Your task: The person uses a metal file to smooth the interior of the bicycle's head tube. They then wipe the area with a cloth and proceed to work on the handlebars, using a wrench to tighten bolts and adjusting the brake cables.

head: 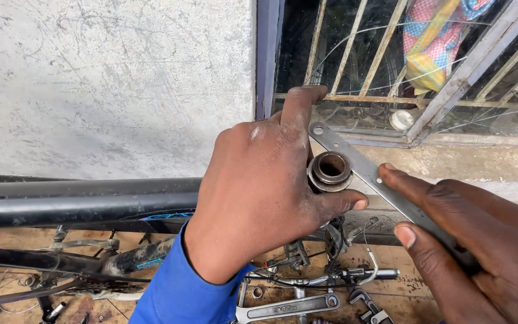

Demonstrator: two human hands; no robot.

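Two bare hands, no gloves, no rings, no watch. Left hand (265,180): pale dusty smudges on knuckles and thumb base, short nails. Bright blue fabric sleeve (181,288) at left wrist, cuff loose, slightly creased. Right hand (481,240): short nails, wrist out of frame, sleeve not visible.

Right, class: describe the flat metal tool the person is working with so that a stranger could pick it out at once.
Start at the barred window on the right, then drop to the two hands below it. The flat grey spanner slants from the left hand into the right hand, against a rusty round bearing cup. Unlike the spanner on the floor, it is held.
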